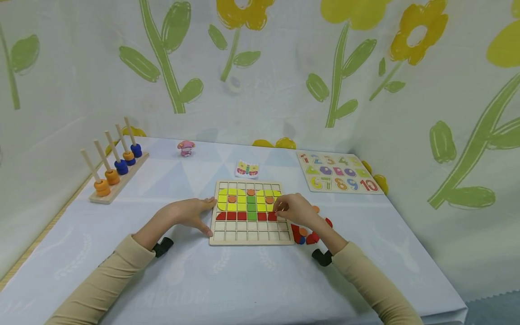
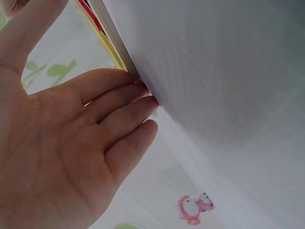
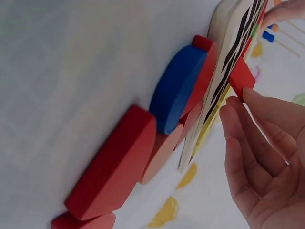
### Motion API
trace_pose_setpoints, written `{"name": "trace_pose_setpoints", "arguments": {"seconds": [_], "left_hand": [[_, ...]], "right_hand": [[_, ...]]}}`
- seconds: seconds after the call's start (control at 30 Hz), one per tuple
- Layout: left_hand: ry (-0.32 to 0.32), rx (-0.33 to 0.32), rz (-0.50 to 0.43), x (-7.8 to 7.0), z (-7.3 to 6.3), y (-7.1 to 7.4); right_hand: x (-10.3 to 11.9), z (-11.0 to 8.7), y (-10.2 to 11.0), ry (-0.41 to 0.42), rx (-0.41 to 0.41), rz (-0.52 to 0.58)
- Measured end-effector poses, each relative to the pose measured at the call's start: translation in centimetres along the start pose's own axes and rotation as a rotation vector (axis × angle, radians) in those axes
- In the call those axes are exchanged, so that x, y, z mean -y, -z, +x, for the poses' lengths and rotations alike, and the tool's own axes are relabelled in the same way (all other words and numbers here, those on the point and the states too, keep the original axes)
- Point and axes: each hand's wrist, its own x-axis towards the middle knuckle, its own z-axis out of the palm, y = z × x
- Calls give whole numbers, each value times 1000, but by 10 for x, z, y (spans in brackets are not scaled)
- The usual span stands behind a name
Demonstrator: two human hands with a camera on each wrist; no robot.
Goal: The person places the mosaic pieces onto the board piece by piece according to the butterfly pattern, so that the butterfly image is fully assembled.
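A wooden grid board (image 1: 243,242) lies on the table with a butterfly-like pattern of yellow, green, orange and red pieces. My left hand (image 1: 188,213) braces its left edge, thumb near the front corner and fingers farther back. In the left wrist view, straight fingertips (image 2: 151,101) meet the board's side. My right hand (image 1: 295,209) pinches a red square block (image 3: 242,78) between thumb and fingertips. The block is tilted over the board, at the right end of the red row. A small card (image 1: 247,169) printed with a similar pattern lies behind the board.
Loose red, orange and blue pieces (image 1: 302,232) lie beside the board's right edge, under my right forearm. A peg stacker (image 1: 118,178) with orange and blue rings stands at left. A pink figurine (image 1: 186,148) stands at the back; a number puzzle (image 1: 339,172) lies back right.
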Motion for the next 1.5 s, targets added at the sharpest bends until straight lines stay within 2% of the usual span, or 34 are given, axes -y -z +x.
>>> {"name": "trace_pose_setpoints", "arguments": {"seconds": [0.1, 0.3, 0.57, 0.97, 1.27, 1.5], "left_hand": [[-1, 1, -1, 0, 0, 1], [-1, 2, 1, -1, 0, 1], [-10, 3, -3, 0, 1, 1], [-7, 8, 2, 1, 0, 2], [-13, 4, 1, 1, 0, 1], [-56, -2, -2, 0, -3, 2]], "right_hand": [[0, 0, 0, -11, 3, -11], [-1, -3, 1, 27, 15, -23], [-3, -15, 9, 49, 19, -25], [-18, -41, 20, -81, 113, -3], [-27, -42, 20, -116, 146, 16], [-28, -41, 17, -167, 160, 30]]}}
